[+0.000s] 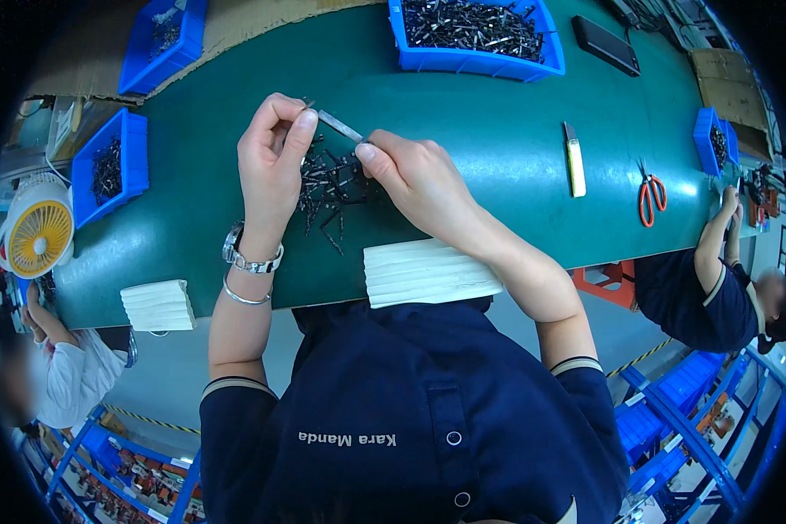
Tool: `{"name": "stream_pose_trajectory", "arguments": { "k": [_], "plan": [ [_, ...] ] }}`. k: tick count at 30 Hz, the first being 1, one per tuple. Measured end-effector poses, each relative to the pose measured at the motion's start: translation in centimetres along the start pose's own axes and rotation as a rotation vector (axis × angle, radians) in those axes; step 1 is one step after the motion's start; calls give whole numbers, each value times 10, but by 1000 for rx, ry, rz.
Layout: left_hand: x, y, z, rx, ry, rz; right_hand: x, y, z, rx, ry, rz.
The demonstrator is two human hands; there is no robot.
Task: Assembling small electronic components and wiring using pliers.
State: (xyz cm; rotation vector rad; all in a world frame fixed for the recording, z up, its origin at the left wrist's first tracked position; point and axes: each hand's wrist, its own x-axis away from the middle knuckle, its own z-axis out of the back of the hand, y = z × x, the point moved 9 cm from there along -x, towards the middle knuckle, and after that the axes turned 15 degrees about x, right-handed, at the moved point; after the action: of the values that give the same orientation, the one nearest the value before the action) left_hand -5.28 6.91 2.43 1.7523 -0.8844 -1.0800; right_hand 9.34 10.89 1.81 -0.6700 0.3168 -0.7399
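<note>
My left hand [275, 153], with a watch and a bangle on its wrist, is raised over the green table. Its thumb and forefinger are pinched on a small dark part [309, 104], mostly hidden by the fingertips. My right hand [424, 179] is closed around the end of a narrow, flat metal blade [340, 127]. The blade's far tip points up and left, close to the left thumb; whether it touches the small part I cannot tell. Beneath and between both hands lies a loose pile of small black parts [327, 185].
A ridged white pad [428, 272] lies under my right forearm, another [158, 306] at left. Blue bins [480, 61] of parts stand at the back and sides. At right lie a yellow-handled knife [576, 166] and red-handled scissors [646, 205]. Other people sit at both sides.
</note>
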Motion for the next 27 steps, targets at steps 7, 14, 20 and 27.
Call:
{"name": "stream_pose_trajectory", "arguments": {
  "k": [7, 14, 20, 27],
  "plan": [
    [3, -1, -3, -43, 25, 7, 1, -3, 7, 166, 75, 10],
    [5, -5, -1, 71, 110, 21, 1, 8, -21, -368, -160, -73],
    [9, -9, 0, 79, 137, 30, 4, 7, -29, -565, -236, -116],
    [9, -25, -18, 516, 108, 278, 6, 9, -35, -712, -310, -179]
  ]
}}
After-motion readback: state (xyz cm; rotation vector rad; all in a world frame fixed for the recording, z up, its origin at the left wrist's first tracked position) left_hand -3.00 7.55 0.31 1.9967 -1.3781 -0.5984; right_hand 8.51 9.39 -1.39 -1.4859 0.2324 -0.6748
